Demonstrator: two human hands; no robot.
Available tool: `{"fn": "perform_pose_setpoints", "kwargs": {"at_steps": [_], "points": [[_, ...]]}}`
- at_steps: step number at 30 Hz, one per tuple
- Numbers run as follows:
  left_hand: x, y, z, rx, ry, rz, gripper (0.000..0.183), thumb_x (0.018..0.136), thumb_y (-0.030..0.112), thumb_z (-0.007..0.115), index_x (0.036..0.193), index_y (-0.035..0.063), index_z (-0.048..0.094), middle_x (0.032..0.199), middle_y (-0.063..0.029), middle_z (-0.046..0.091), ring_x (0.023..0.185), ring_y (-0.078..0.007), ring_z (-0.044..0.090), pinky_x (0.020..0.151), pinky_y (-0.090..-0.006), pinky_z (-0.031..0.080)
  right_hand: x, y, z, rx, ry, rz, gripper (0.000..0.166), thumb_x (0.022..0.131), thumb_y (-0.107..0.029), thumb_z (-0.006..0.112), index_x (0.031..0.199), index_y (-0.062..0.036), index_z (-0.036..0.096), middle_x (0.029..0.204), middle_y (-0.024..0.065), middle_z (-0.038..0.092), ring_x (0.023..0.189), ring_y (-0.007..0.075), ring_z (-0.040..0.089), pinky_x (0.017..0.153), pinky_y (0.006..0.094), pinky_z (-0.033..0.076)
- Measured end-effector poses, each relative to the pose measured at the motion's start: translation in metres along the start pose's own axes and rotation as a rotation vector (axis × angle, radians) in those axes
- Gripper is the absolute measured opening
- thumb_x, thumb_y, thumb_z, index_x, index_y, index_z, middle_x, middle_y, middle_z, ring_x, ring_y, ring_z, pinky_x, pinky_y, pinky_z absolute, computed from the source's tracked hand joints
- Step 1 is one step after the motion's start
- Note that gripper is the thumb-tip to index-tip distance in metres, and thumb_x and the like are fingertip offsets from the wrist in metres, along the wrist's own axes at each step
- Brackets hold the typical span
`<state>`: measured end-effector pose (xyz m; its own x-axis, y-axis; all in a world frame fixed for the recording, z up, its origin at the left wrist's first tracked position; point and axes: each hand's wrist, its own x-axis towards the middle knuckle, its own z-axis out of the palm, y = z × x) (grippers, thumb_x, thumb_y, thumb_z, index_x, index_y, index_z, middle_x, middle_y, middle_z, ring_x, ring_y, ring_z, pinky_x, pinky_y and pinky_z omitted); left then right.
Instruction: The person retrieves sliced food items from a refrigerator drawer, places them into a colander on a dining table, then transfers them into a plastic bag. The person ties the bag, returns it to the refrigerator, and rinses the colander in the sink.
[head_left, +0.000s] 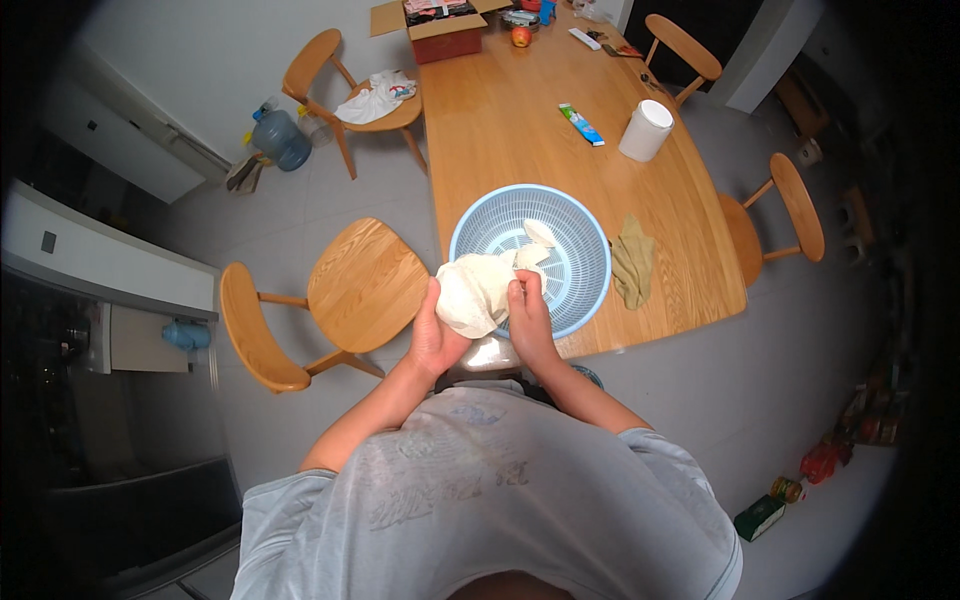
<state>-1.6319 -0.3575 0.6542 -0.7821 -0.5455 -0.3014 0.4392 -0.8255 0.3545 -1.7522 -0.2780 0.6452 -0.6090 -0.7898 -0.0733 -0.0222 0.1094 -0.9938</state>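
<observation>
My left hand cups the left side of a pale, rounded head, seemingly cabbage. On its right side, my right hand pinches the edge with thumb and fingers. The head is above the near left rim of a light blue plastic colander, which stands on the wooden table near its front edge. Inside the colander lie a few pale pieces, among them a curved leaf piece towards the far side and a flatter piece just beyond the head. My hands hide part of the near rim.
Right of the colander lies an olive cloth. Farther back are a white tub, a blue-green packet, an apple and an open cardboard box. A wooden chair stands close at left, another at right.
</observation>
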Motion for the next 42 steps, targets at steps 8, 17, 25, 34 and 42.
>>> {"fn": "perform_pose_setpoints", "kwargs": {"at_steps": [8, 17, 25, 34, 42], "points": [[-0.01, 0.007, -0.012, 0.061, -0.005, -0.035, 0.075, 0.086, 0.068, 0.035, 0.138, 0.0152, 0.036, 0.138, -0.0103, 0.042, 0.126, -0.0326, 0.041, 0.096, -0.0563, 0.039, 0.002, 0.009, -0.008, -0.172, -0.167, -0.102, 0.029, 0.096, -0.028, 0.045, 0.108, -0.0021, 0.052, 0.101, 0.0181, 0.06, 0.092, 0.0261, 0.058, 0.081, 0.0361, 0.045], [0.025, -0.009, 0.0, 0.173, 0.032, -0.19, 0.068, 0.093, 0.06, 0.03, 0.136, 0.008, 0.039, 0.135, -0.0101, 0.046, 0.124, -0.0273, 0.045, 0.104, -0.045, 0.035, 0.027, 0.047, -0.026, -0.007, -0.198, 0.143, 0.045, 0.097, -0.04, 0.04, 0.126, -0.0056, 0.046, 0.123, 0.0177, 0.053, 0.115, 0.025, 0.049, 0.098, 0.0333, 0.036], [0.079, -0.049, -0.023, 0.317, 0.145, -0.351, 0.053, 0.094, 0.046, 0.046, 0.135, 0.0119, 0.041, 0.132, -0.0051, 0.049, 0.12, -0.02, 0.048, 0.101, -0.0386, 0.038, 0.052, 0.085, -0.068, -0.011, -0.339, 0.608, 0.073, 0.091, -0.066, 0.029, 0.14, -0.0112, 0.035, 0.134, 0.0055, 0.047, 0.12, 0.0199, 0.045, 0.087, 0.0374, 0.044], [0.075, -0.068, -0.088, 0.525, 0.165, 0.118, 0.025, 0.09, 0.021, 0.06, 0.109, 0.0049, 0.058, 0.099, -0.0021, 0.061, 0.093, -0.0093, 0.056, 0.08, -0.0261, 0.047, 0.062, 0.1, -0.082, -0.146, 0.139, -0.122, 0.01, 0.081, -0.005, 0.06, 0.089, 0.0002, 0.058, 0.078, 0.0029, 0.056, 0.073, 0.0132, 0.051, 0.068, 0.0269, 0.045], [-0.011, -0.038, -0.071, 0.555, 0.338, 0.261, 0.008, 0.088, 0.015, 0.057, 0.089, 0.0079, 0.056, 0.076, 0.0008, 0.055, 0.066, -0.0087, 0.052, 0.058, -0.0227, 0.044, 0.077, 0.059, -0.08, -0.384, 0.006, -0.104, 0.027, 0.089, -0.024, 0.059, 0.092, 0.0034, 0.058, 0.085, 0.0156, 0.056, 0.077, 0.0241, 0.052, 0.07, 0.0343, 0.042]]}}
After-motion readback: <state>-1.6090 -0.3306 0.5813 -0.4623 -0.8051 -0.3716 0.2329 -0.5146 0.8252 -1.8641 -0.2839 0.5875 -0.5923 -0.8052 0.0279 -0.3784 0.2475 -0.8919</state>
